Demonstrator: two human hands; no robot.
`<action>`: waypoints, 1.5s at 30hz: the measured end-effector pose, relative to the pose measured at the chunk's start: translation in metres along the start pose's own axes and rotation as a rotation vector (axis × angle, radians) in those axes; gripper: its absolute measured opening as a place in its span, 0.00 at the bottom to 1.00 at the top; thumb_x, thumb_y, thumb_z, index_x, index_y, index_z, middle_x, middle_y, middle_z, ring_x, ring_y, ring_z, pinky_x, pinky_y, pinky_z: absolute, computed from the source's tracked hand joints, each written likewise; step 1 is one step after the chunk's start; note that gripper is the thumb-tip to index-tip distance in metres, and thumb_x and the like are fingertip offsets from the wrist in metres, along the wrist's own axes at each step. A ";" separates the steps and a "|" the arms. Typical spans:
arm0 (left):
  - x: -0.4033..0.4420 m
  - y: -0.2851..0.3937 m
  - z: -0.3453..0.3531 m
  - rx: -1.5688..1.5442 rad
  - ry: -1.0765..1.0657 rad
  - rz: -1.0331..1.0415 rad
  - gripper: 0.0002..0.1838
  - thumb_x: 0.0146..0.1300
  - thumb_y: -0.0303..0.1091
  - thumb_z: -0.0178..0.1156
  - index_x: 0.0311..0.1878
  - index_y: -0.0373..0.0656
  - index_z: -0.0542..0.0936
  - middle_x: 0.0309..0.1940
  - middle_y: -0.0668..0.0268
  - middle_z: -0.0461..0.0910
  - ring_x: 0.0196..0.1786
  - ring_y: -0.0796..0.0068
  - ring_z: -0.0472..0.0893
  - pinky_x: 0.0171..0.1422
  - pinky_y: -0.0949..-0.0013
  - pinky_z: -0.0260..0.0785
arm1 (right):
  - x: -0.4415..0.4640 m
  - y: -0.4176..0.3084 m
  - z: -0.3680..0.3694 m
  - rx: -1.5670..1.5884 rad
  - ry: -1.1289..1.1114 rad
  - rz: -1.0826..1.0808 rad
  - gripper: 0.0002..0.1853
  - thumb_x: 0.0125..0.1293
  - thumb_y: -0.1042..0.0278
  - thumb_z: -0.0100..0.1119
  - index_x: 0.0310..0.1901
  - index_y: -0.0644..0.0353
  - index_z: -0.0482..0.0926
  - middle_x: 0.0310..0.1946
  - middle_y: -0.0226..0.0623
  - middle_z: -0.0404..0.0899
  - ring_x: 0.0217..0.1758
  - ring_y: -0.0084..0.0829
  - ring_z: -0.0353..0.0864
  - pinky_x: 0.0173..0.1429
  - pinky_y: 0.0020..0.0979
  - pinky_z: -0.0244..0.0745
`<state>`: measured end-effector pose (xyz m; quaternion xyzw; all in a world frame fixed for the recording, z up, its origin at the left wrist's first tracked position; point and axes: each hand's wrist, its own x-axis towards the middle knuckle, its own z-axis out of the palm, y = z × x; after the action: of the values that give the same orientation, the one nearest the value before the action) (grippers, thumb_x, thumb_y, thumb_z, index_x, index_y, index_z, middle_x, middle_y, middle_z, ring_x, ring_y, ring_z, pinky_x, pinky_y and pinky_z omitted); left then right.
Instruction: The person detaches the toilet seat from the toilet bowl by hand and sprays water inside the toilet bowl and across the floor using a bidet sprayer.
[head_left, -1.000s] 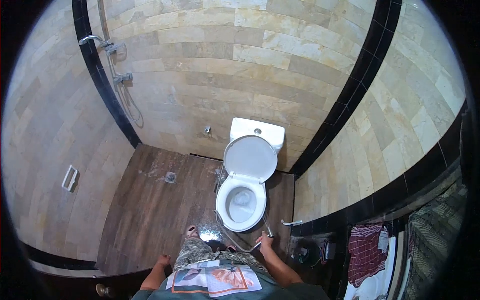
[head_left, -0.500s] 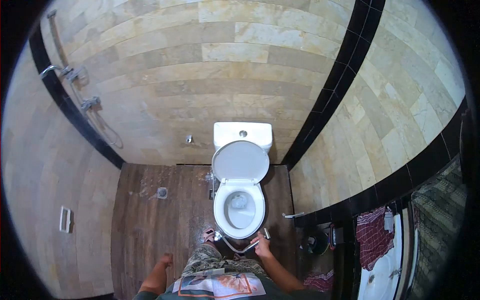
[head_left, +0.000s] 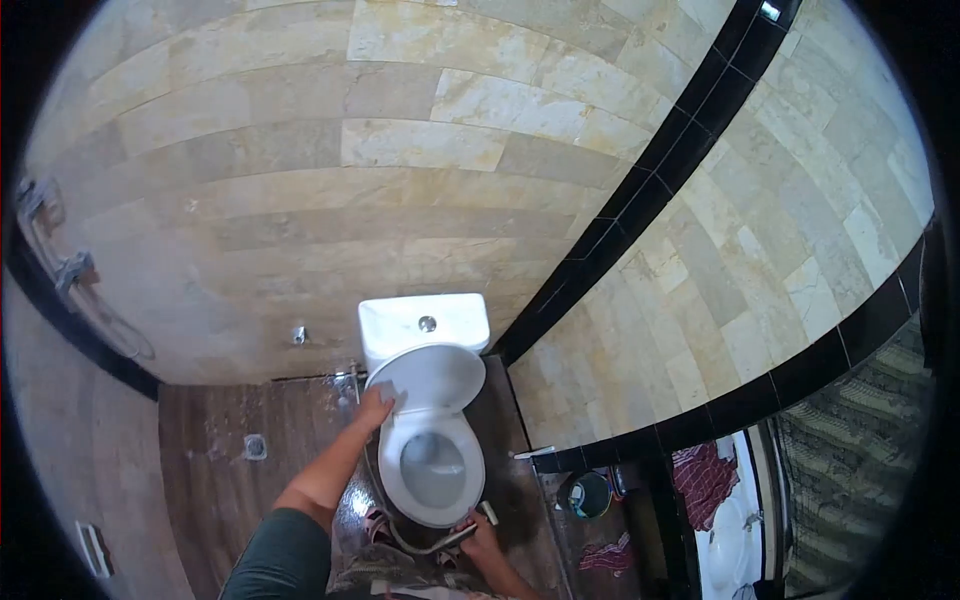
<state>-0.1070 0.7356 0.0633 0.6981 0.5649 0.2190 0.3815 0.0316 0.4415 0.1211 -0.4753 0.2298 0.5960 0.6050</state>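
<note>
A white toilet (head_left: 470,320) stands against the tiled wall with its lid (head_left: 440,372) raised and its seat (head_left: 474,470) down on the bowl. My left hand (head_left: 375,407) is at the left edge of the lid, near the hinge, with its fingers closed round the edge and partly hidden. In front of the bowl, my right hand (head_left: 480,534) is shut on a bidet sprayer (head_left: 488,513). The sprayer's hose (head_left: 405,543) curves left below the bowl and up along the toilet's left side. Water shows in the bowl.
Wet patches shine on the brown floor (head_left: 225,480) around a drain (head_left: 255,447). A bucket (head_left: 598,508) stands at the right, beyond a low wall end. Further right, a red patterned cloth (head_left: 703,485) hangs by a white sink (head_left: 728,555). Shower fittings (head_left: 75,270) are at left.
My left hand has moved from low beside my body up to the toilet lid. The right hand still holds the sprayer in front of the bowl. The view has shifted.
</note>
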 end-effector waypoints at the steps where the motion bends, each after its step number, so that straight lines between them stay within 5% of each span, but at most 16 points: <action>1: 0.035 0.003 0.005 0.005 0.092 0.097 0.24 0.46 0.40 0.53 0.45 0.38 0.65 0.44 0.53 0.67 0.47 0.59 0.66 0.50 0.63 0.58 | 0.004 0.003 -0.001 0.012 0.023 0.010 0.14 0.51 0.66 0.51 0.12 0.56 0.62 0.09 0.32 0.61 0.16 0.31 0.63 0.30 0.38 0.63; 8: 0.107 0.075 0.025 0.349 0.054 0.367 0.28 0.45 0.44 0.53 0.48 0.39 0.63 0.47 0.58 0.65 0.49 0.65 0.65 0.54 0.58 0.51 | -0.022 0.010 0.010 0.077 0.134 -0.021 0.14 0.50 0.65 0.52 0.13 0.56 0.63 0.09 0.33 0.62 0.17 0.31 0.65 0.31 0.38 0.65; 12: 0.075 0.079 0.037 0.441 -0.015 0.388 0.22 0.47 0.40 0.50 0.44 0.39 0.65 0.39 0.58 0.69 0.45 0.67 0.68 0.54 0.58 0.51 | -0.015 0.009 0.001 0.078 0.190 -0.020 0.14 0.50 0.65 0.52 0.12 0.56 0.63 0.09 0.33 0.62 0.16 0.30 0.64 0.32 0.38 0.64; 16: 0.000 0.082 0.046 0.656 -0.361 0.591 0.12 0.45 0.33 0.46 0.35 0.41 0.70 0.32 0.61 0.70 0.42 0.69 0.69 0.55 0.52 0.47 | -0.009 0.009 -0.010 0.124 0.229 -0.002 0.14 0.50 0.65 0.52 0.12 0.55 0.62 0.10 0.31 0.60 0.15 0.29 0.62 0.31 0.37 0.64; 20: -0.098 0.058 0.088 0.658 -0.396 0.913 0.18 0.43 0.35 0.49 0.41 0.43 0.68 0.42 0.58 0.67 0.48 0.66 0.64 0.56 0.51 0.44 | -0.007 0.012 -0.026 0.106 0.199 0.005 0.14 0.50 0.66 0.53 0.13 0.56 0.62 0.10 0.31 0.61 0.16 0.29 0.62 0.30 0.36 0.64; 24: -0.152 0.039 0.133 0.795 -0.622 0.822 0.26 0.45 0.40 0.49 0.50 0.44 0.60 0.50 0.60 0.61 0.51 0.63 0.62 0.56 0.50 0.44 | -0.012 0.005 -0.038 0.072 0.194 0.004 0.14 0.51 0.66 0.52 0.13 0.56 0.62 0.09 0.31 0.60 0.16 0.29 0.62 0.29 0.35 0.64; 26: -0.172 0.025 0.158 0.897 -0.594 0.954 0.25 0.47 0.41 0.47 0.50 0.45 0.60 0.51 0.59 0.59 0.52 0.62 0.61 0.56 0.50 0.45 | -0.011 0.003 -0.054 0.049 0.179 0.013 0.14 0.51 0.66 0.52 0.13 0.56 0.62 0.09 0.31 0.61 0.16 0.28 0.63 0.30 0.35 0.64; 36: -0.226 -0.105 0.309 0.868 -0.247 0.918 0.19 0.50 0.37 0.44 0.48 0.49 0.62 0.49 0.60 0.61 0.50 0.60 0.62 0.54 0.47 0.48 | 0.007 -0.003 -0.165 0.064 0.210 0.057 0.15 0.55 0.64 0.46 0.13 0.56 0.63 0.10 0.33 0.63 0.17 0.29 0.64 0.32 0.36 0.64; 45: -0.234 -0.119 0.336 1.023 -0.380 0.729 0.23 0.51 0.38 0.41 0.53 0.47 0.58 0.52 0.60 0.57 0.55 0.59 0.57 0.57 0.47 0.42 | 0.026 -0.008 -0.186 0.107 0.278 0.077 0.16 0.54 0.62 0.49 0.12 0.55 0.62 0.09 0.32 0.61 0.17 0.29 0.64 0.32 0.37 0.64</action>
<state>0.0043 0.4245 -0.2063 0.9646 0.2479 -0.0894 -0.0042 0.0974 0.2976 0.0193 -0.5114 0.3608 0.5340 0.5684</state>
